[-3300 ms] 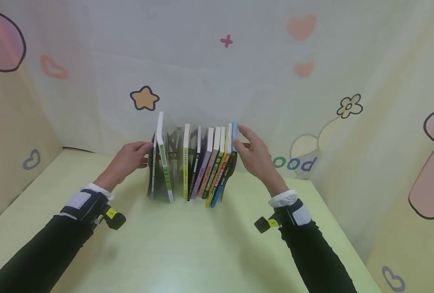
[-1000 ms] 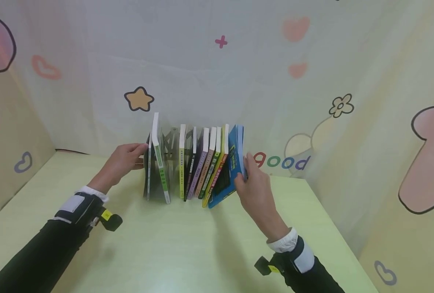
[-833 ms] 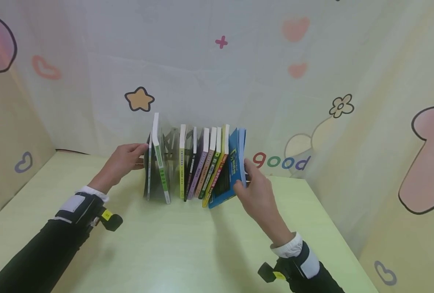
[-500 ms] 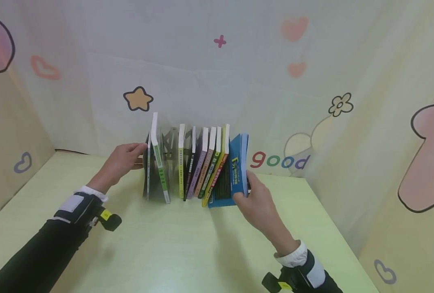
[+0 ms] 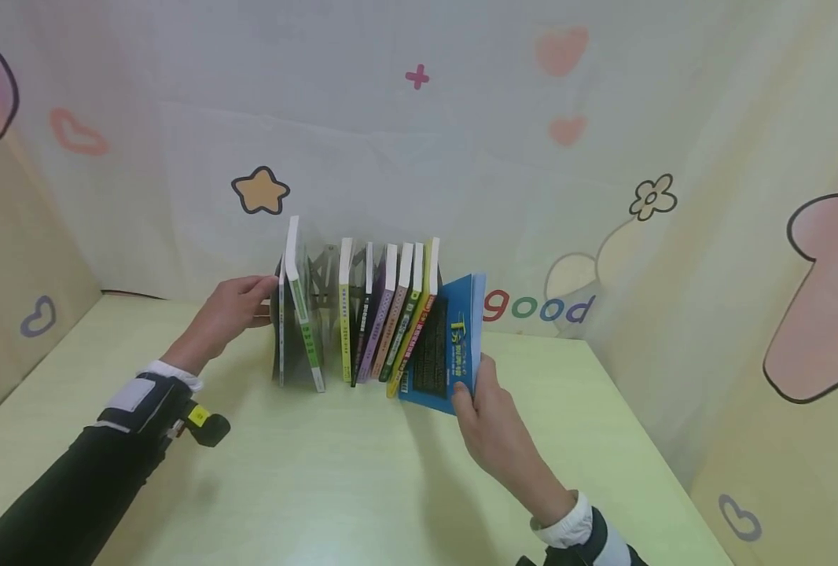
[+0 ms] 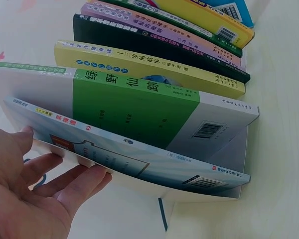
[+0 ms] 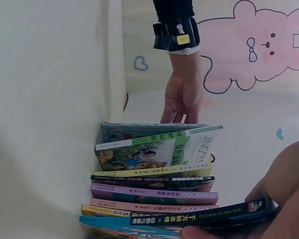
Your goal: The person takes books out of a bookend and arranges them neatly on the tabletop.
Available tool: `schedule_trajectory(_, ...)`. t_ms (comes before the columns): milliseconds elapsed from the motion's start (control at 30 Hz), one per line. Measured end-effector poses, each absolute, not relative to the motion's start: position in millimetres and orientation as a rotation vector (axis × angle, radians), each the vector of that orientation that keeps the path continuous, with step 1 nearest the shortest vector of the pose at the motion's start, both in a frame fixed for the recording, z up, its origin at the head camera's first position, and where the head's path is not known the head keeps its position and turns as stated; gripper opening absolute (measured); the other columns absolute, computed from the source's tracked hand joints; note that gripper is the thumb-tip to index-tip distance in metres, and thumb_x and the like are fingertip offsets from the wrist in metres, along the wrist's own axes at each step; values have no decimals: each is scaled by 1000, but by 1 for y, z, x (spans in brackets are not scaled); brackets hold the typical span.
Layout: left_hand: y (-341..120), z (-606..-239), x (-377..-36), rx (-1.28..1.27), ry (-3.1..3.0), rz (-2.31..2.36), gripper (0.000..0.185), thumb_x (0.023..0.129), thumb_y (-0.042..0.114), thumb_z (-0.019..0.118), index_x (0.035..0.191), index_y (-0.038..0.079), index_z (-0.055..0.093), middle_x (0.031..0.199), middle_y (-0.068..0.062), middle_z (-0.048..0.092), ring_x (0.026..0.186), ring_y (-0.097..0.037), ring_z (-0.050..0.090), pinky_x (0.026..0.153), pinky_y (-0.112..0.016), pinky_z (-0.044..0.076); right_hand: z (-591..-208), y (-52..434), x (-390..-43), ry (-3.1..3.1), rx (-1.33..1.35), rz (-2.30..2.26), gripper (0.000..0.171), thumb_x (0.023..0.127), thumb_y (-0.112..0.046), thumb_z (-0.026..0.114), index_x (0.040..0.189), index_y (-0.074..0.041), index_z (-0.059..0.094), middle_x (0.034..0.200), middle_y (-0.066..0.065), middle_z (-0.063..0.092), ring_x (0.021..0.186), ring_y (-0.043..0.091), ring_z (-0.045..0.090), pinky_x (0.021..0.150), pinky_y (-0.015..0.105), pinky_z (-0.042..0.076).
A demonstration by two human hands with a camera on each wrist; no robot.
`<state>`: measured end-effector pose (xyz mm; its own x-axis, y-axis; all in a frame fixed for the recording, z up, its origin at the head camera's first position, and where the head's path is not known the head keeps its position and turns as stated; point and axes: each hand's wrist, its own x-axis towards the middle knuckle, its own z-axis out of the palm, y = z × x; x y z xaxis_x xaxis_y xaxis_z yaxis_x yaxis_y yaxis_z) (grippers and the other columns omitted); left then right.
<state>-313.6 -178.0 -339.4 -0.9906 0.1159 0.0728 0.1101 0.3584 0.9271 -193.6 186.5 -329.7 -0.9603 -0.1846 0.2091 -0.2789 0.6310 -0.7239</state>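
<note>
1. The right hand (image 5: pixel 493 424) pinches the blue book (image 5: pixel 447 346) at its lower near corner, thumb on the cover and fingers behind. That grip keeps the book lifted and tilted, just right of the row of books (image 5: pixel 384 314).
2. The blue book is a thin paperback. It has a glossy blue cover with a dark panel and yellow lettering, and its page block shows as a pale edge along the top.
3. The left hand (image 5: pixel 231 310) lies flat and relaxed against the outer cover at the left end of the row, fingers straight. It seems to brace that end so the books stay up.
4. In the left wrist view, its fingers (image 6: pixel 65 184) rest on a thin pale booklet (image 6: pixel 139 159). A thicker book with a green and white cover (image 6: pixel 129 107) leans on that.
5. The row itself is made of slim paperbacks with yellow, black, purple and green spines. They stand on edge and lean rightward, with a gap right of the green and white one.
6. A grey metal bookend (image 5: pixel 323 271) shows in that gap.
7. Everything stands on a smooth, pale green surface (image 5: pixel 334 479). Behind the row hangs a soft backdrop printed with hearts, a star and the word "good".
</note>
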Motion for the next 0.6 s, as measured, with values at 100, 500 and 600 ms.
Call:
schedule_trajectory(100, -178, -339, -313, 216, 2587, 1764, 62, 112, 42, 40, 156, -3, 40, 152, -27, 47, 135, -43, 53, 106, -47, 49, -333, 188, -192, -2709, 423, 1202, 50, 111, -16, 46, 154, -1, 26, 145, 23, 56, 122, 42, 63, 99, 60, 51)
schedule_trajectory(500, -177, -339, -313, 216, 2584, 1787, 63, 112, 42, 40, 155, -4, 40, 151, -28, 48, 134, -44, 53, 105, -47, 49, -339, 197, -186, -2679, 336, 1247, 49, 112, -14, 43, 155, 1, 26, 148, 24, 52, 125, 43, 61, 100, 61, 50)
schedule_trajectory(600, -177, -340, -312, 215, 2576, 1802, 64, 112, 42, 40, 155, -5, 39, 151, -29, 48, 134, -45, 53, 106, -47, 49, -339, 199, -185, -2662, 320, 1237, 47, 112, -14, 43, 154, 1, 28, 146, 24, 55, 122, 41, 63, 99, 61, 51)
